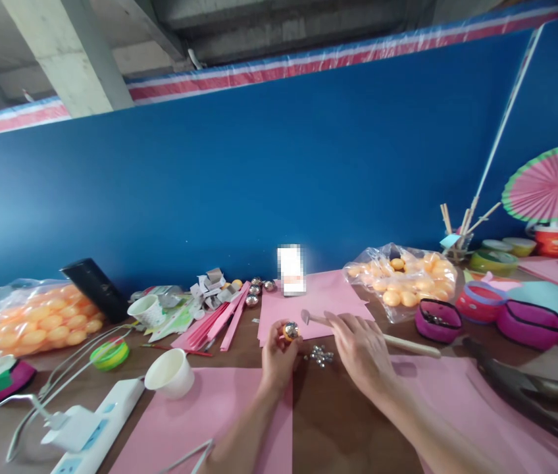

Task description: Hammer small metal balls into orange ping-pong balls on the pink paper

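Observation:
Between the fingertips of my left hand (279, 355) is an orange ball (291, 331), partly covered with shiny silver tacks. My right hand (364, 352) is wrapped round a small hammer (413, 345); its wooden handle sticks out to the right and its head is near the ball, just apart from it. A small heap of silver tacks (321, 356) lies on the brown table between my hands. Several finished-looking silver balls (255, 290) sit farther back, left of a pink sheet (321, 296).
Bags of orange balls stand at left (42, 322) and right (402, 280). A white paper cup (169, 374), a power strip (104, 421) with cables, pink paper strips (214, 322), purple containers (533, 322) and large dark-handled shears (516, 382) surround my hands. A blue partition (279, 164) closes off the back.

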`<state>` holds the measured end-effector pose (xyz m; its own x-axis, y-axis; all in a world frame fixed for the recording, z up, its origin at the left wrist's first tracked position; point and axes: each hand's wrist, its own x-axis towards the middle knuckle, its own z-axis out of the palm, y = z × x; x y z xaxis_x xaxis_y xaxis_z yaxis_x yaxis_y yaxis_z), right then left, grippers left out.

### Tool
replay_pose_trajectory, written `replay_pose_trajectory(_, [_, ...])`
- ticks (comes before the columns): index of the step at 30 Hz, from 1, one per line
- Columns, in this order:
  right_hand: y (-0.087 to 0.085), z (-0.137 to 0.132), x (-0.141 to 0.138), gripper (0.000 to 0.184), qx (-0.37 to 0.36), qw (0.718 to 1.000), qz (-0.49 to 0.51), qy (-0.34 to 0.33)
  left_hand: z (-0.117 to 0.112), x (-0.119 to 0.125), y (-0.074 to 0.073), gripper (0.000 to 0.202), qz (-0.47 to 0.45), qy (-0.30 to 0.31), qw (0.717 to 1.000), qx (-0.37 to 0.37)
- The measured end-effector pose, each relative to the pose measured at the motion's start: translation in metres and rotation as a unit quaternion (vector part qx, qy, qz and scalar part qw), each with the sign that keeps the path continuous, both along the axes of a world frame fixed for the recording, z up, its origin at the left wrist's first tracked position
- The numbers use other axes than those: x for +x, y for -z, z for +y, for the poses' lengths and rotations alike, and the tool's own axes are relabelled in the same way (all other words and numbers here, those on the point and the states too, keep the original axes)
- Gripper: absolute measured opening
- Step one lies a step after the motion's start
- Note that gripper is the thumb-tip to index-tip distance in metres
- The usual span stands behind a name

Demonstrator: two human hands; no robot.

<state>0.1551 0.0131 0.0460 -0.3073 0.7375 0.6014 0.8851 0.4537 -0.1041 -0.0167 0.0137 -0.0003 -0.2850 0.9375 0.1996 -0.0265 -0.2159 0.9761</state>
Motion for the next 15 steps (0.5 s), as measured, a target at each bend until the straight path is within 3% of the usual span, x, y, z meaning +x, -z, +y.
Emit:
replay_pose_trajectory(6, [0.009,0.004,-0.003,0.027,-0.008,0.999,0.021,-0.049,0.000,0.000,0.001,0.040,-0.024,-0.001,1.000,-0.017])
replay_pose_trajectory(15, [0.000,-0.007,-0.004,0.029,-0.006,0.999,-0.014,-0.037,-0.003,-0.001,-0.001,0.040,-0.032,0.015,0.998,-0.044])
